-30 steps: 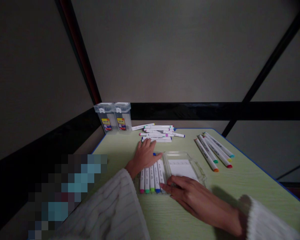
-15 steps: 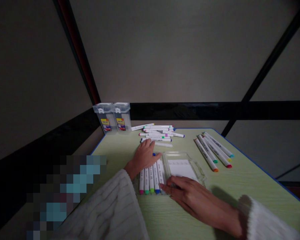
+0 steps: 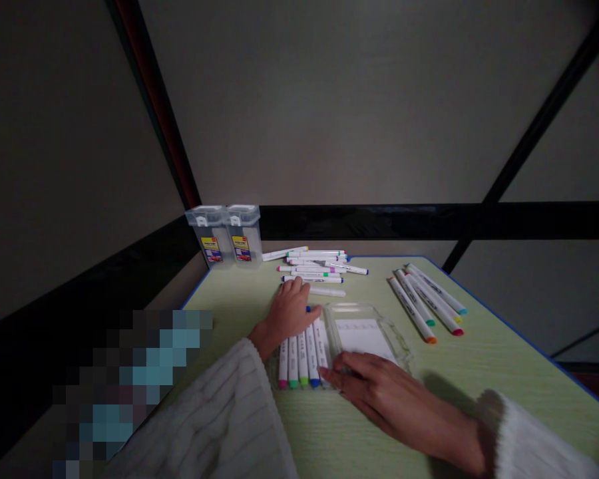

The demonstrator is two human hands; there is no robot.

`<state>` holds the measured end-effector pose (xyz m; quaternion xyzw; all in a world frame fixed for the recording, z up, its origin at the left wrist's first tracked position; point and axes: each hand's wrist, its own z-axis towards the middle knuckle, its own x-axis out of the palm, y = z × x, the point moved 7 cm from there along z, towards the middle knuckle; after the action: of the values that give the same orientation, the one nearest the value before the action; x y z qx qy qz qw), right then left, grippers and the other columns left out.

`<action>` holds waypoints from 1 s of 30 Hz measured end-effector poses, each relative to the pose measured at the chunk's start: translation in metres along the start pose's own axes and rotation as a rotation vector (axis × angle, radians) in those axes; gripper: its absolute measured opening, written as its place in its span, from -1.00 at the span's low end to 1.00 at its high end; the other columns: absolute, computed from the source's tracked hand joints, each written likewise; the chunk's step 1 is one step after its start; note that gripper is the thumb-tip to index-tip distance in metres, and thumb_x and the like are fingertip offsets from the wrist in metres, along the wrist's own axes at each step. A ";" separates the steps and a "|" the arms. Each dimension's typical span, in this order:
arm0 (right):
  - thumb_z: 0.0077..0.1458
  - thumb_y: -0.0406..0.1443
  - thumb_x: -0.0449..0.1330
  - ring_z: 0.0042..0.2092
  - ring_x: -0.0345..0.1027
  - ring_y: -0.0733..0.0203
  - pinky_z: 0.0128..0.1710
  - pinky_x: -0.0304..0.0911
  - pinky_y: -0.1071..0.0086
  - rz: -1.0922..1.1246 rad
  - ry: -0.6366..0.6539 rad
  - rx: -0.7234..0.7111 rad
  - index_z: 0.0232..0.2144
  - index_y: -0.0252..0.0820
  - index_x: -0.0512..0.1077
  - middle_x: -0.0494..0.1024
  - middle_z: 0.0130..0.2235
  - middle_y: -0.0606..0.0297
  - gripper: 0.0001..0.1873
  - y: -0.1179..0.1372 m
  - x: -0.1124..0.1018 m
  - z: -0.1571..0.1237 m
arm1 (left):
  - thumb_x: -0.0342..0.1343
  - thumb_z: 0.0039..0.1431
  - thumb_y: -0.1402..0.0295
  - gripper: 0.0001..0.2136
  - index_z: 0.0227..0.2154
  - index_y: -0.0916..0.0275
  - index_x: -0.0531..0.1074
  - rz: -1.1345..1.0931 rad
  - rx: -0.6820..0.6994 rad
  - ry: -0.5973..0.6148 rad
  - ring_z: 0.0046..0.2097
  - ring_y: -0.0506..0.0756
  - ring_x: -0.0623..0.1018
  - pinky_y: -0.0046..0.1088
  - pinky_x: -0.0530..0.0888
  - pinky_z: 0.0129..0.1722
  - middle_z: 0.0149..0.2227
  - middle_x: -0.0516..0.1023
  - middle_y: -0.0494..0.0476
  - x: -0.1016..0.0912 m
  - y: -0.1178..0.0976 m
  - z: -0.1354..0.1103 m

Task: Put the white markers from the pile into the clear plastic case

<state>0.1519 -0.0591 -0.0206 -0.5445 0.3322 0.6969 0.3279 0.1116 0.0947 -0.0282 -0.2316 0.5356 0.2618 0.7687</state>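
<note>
A clear plastic case [image 3: 350, 308] lies unfolded on the table. Its left half holds a row of white markers [image 3: 293, 359] with pink, green, lime, blue and greyish ends toward me. My left hand [image 3: 290, 309] rests over the far ends of this row, fingers stretched out and thumb apart, hiding part of the markers. From the right, my right hand [image 3: 367, 382] reaches across the near edge of the case. One extended fingertip touches the near end of the rightmost marker [image 3: 321, 342]. A white paper insert [image 3: 362, 338] lies in the case's right half.
Beyond my left hand lies a loose pile of white markers [image 3: 312, 261]. Several more markers [image 3: 419, 303] lie on the right of the table [image 3: 484, 372]. Two clear lidded boxes [image 3: 214, 239] stand at the back left corner, near the wall [image 3: 349, 120].
</note>
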 end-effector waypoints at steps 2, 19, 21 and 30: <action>0.14 -0.42 -0.09 -0.28 0.26 0.22 -0.30 0.24 0.35 0.005 0.004 -0.004 -0.06 -0.20 0.26 0.38 -0.28 0.21 -0.68 0.000 0.000 0.000 | -0.05 0.04 0.21 -0.70 -0.21 0.29 0.27 0.002 -0.003 0.009 -0.06 0.17 0.27 -0.28 0.25 -0.06 -0.13 0.27 0.21 -0.001 0.000 0.000; 0.14 -0.41 -0.08 -0.32 0.25 0.25 -0.34 0.22 0.38 0.018 -0.024 0.003 -0.08 -0.18 0.27 0.37 -0.31 0.26 -0.70 -0.001 0.000 0.000 | -0.09 0.08 0.32 -0.85 -0.34 0.28 0.27 -0.031 0.060 0.042 -0.09 0.13 0.29 -0.32 0.26 -0.06 -0.21 0.28 0.18 -0.002 -0.009 0.000; 0.15 -0.40 -0.09 -0.33 0.25 0.26 -0.35 0.22 0.39 0.016 -0.038 0.002 -0.09 -0.18 0.29 0.37 -0.33 0.26 -0.70 -0.001 -0.001 0.000 | -0.09 0.08 0.34 -0.86 -0.34 0.28 0.27 -0.017 0.065 0.044 -0.09 0.13 0.29 -0.33 0.26 -0.06 -0.20 0.29 0.18 -0.001 -0.010 0.001; 0.16 -0.39 -0.10 -0.31 0.26 0.25 -0.33 0.23 0.38 0.024 -0.036 -0.003 -0.11 -0.19 0.29 0.38 -0.31 0.23 -0.72 0.000 -0.001 0.001 | -0.08 0.08 0.38 -0.89 -0.34 0.27 0.26 -0.063 0.103 0.028 -0.12 0.10 0.30 -0.34 0.27 -0.09 -0.24 0.31 0.15 0.001 -0.011 0.001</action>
<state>0.1520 -0.0584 -0.0192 -0.5285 0.3316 0.7110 0.3245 0.1197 0.0873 -0.0283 -0.2123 0.5514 0.2063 0.7799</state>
